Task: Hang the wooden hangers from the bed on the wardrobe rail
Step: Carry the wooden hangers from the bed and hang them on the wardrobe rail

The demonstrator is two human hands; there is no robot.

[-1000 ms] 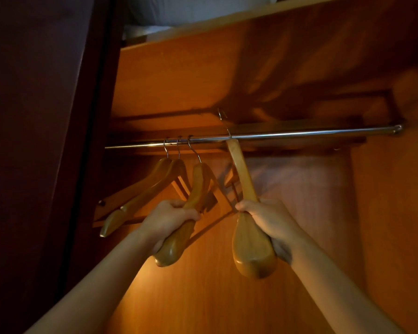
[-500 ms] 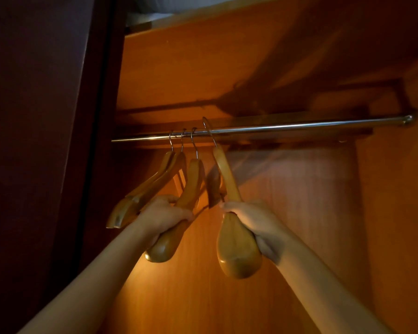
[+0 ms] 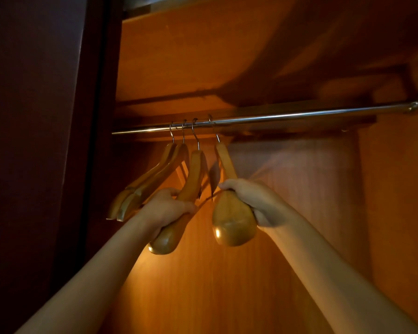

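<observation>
So the left hand [image 3: 165, 208] is gripping the third hanger [image 3: 194, 174] and the right hand [image 3: 253, 201] the fourth hanger [image 3: 232, 220], likely steadying both hooks on the rail [image 3: 299, 114].

Home, inside of a wardrobe. Evidence: chrome rail [image 3: 299, 116] spanning the width, four wooden hangers [image 3: 195, 172] hooked on its left end, orange wood-veneer back panel [image 3: 287, 189], shelf board [image 3: 191, 56] above, dark door frame [image 3: 99, 116] left. Dim warm light.

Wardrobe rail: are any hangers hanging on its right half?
No, all four wooden hangers hang bunched near the left end of the wardrobe rail; its right half is bare.
</observation>
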